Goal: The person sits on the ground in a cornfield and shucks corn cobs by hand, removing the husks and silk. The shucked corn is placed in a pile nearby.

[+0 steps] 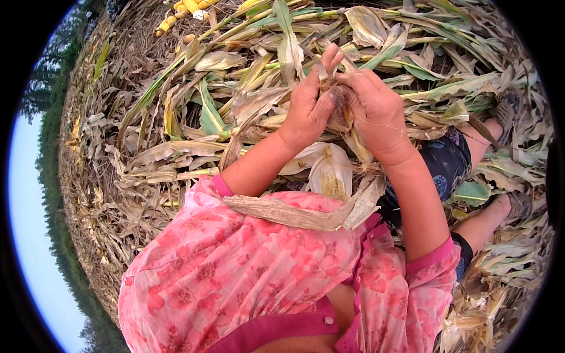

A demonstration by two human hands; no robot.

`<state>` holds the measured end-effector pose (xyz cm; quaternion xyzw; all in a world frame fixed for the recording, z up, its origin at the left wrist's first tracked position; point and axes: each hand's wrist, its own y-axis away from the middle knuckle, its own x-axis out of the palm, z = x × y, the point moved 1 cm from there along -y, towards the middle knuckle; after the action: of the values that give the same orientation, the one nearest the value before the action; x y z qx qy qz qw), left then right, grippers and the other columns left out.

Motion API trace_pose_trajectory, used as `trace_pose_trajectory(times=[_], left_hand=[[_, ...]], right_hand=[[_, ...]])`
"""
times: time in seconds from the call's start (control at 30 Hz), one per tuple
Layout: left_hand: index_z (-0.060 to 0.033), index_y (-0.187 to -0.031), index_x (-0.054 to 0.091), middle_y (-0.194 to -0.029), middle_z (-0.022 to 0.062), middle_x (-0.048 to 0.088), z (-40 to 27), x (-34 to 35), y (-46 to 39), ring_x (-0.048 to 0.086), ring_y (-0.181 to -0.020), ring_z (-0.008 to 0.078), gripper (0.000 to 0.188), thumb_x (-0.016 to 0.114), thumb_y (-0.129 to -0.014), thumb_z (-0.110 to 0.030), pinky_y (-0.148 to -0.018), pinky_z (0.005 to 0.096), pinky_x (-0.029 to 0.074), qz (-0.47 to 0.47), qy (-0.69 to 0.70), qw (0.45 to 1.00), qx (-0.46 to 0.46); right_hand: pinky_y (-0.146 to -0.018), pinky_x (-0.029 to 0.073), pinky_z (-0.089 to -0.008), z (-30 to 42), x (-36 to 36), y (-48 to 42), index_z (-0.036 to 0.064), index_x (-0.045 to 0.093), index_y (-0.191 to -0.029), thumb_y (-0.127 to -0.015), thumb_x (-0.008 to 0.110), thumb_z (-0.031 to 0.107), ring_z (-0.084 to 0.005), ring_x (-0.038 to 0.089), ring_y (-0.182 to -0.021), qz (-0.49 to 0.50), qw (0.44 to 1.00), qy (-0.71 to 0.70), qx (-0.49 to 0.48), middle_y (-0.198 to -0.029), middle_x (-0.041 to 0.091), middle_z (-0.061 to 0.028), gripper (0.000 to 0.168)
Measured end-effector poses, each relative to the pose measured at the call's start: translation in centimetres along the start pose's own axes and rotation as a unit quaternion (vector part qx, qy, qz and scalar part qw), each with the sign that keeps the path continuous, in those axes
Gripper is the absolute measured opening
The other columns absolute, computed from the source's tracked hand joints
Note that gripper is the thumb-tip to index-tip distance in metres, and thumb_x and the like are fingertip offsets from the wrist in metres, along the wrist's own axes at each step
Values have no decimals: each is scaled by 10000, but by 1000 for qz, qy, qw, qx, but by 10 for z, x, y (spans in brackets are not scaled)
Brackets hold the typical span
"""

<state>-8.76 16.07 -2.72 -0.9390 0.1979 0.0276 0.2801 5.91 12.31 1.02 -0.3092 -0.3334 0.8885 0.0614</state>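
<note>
Both hands meet at the silk end of a corn ear in its dry husk [339, 120]. My left hand [309, 103] pinches the brown silk and husk, its thumb pressed along the near side and some fingers raised. Close against it, my right hand [375, 108] has its fingers curled round the other side of the husk. A little yellow shows between the husk leaves; most of the ear is hidden by the hands and leaves. Below them, a pale husked ear [331, 172] lies near the lap, and a long dry leaf [291, 214] rests across the pink shirt.
Cut corn stalks [265, 66] with green and dry leaves lie thickly before me. Bare yellow cobs [190, 6] are piled at the upper left. My legs [483, 220] stretch out to the right among husks. Loose opened husks [472, 317] lie at the lower right.
</note>
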Motion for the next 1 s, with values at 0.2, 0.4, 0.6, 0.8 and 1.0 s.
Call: trace_pose_trajectory(times=[0.2,0.4,0.6,0.8,1.0], left_hand=[[29,-1470,313,-1416,200,462,-6,1,6,516,-1230,242,639,443,-998,-382,-1049,340,373,8,-95,995,-23],[46,-1429,373,-1372,173,500,-1,-9,9,509,-1209,207,598,436,-1005,-370,-1052,326,362,-72,18,992,-98],[-12,-1418,427,-1283,165,573,4,-14,6,546,-1141,200,595,468,-993,-426,-1001,321,398,-56,-6,996,-70],[-17,-1402,450,-1251,115,581,-5,-9,2,515,-958,107,535,483,-1003,-373,-875,238,421,-41,9,995,-94],[34,-1406,405,-1271,131,551,7,-16,3,520,-995,114,576,525,-989,-344,-898,240,420,-123,34,986,-104]], right_hand=[[-627,533,-363,-8,1,10,19,596,-941,-860,565,84,-294,650,-780,83,959,271,10,-856,588,-109,108],[-765,538,-455,-107,-26,44,-6,542,-1126,-931,475,104,-351,663,-963,278,784,389,396,-1115,619,-185,234],[-808,525,-437,-9,-27,2,37,573,-1076,-907,578,162,-352,650,-899,55,988,116,81,-1097,618,-148,210],[-791,523,-442,-40,-12,31,-5,608,-926,-860,591,87,-373,648,-896,233,948,156,153,-968,664,-145,114],[-753,520,-462,-46,-30,30,21,577,-1079,-856,540,61,-370,645,-893,229,888,339,211,-968,649,-180,229]])
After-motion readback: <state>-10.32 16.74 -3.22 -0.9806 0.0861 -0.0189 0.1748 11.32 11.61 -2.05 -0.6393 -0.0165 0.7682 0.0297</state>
